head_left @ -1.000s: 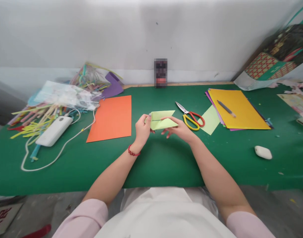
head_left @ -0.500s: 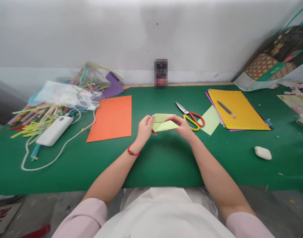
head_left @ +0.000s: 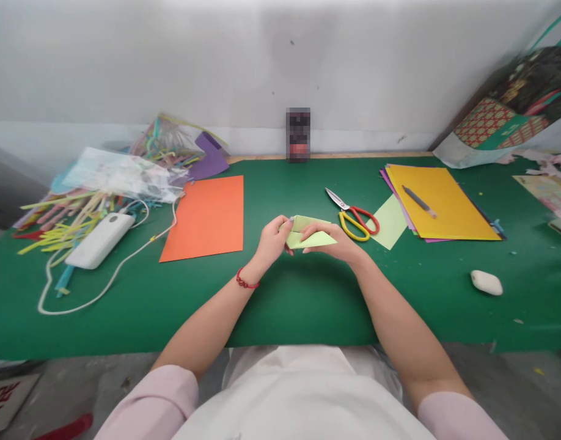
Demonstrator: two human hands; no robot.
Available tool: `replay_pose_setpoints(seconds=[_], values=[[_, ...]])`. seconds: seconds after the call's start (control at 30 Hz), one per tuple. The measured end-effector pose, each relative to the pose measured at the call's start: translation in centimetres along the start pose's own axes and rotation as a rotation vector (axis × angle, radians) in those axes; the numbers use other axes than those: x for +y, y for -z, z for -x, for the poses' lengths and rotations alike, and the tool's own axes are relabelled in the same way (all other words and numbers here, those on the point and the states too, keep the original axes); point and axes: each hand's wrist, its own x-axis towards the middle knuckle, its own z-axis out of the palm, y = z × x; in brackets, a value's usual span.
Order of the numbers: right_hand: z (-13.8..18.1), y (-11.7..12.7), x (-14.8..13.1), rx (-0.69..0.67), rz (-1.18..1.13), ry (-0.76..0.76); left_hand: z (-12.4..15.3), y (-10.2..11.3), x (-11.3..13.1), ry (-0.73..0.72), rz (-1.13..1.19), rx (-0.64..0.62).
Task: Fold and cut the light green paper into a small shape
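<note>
A folded light green paper (head_left: 313,238) is held just above the green table (head_left: 299,293) in the middle. My left hand (head_left: 272,241) pinches its left end, fingers closed on it. My right hand (head_left: 335,241) lies over the top and right part, fingers pressed onto the fold. A red bracelet sits on my left wrist.
An orange sheet (head_left: 206,217) lies to the left. Red and yellow scissors (head_left: 354,217), a green paper scrap (head_left: 390,221) and a yellow paper stack (head_left: 439,201) with a pencil (head_left: 418,201) lie to the right. A white power bank (head_left: 99,240) with cable and paper strips are far left; a white eraser (head_left: 486,282) right.
The open, wider fold has been pressed smaller. My right hand moved from below the paper up and over it, and both hands came closer together.
</note>
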Motion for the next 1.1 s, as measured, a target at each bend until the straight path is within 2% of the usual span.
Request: replay_pose_setpoints(seconds=[0.13,0.33,0.63,0.97,1.1], values=[[-0.2,-0.4,0.7,0.073,-0.087,0.017,0.4,-0.5,0.2,-0.025,-0.02,0.02],[-0.4,-0.9,0.7,0.104,-0.245,-0.07,0.9,-0.9,0.3,-0.088,-0.061,0.045],[-0.5,-2.0,0.2,0.157,-0.24,-0.127,1.0,-1.0,0.3,-0.125,-0.081,0.097],[-0.8,-3.5,0.4,0.336,-0.316,-0.017,1.2,-1.4,-0.1,-0.243,-0.064,0.179],[-0.9,-4.1,0.5,0.414,-0.314,-0.008,1.2,-1.5,-0.3,-0.243,-0.059,0.222]])
